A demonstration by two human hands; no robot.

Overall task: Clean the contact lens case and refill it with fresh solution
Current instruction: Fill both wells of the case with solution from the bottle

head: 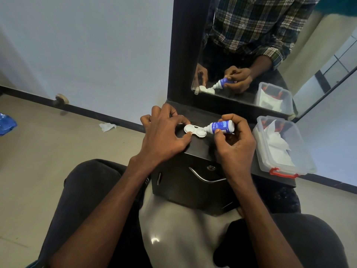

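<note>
Solution is being dispensed into the right well of the contact lens case (195,130).

The case is steadied on the dark cabinet (201,151) by the left hand (164,136), pinched at its left edge; the solution bottle (220,127) is pinched in the right hand (234,144). A gentle squeeze is advised, the nozzle kept off the well. At far right, a clear lidless box (307,163) holds white tissue; a mirror (251,55) stands beyond.

Open white lens case (195,130) under tilted blue solution bottle (220,127)
</note>
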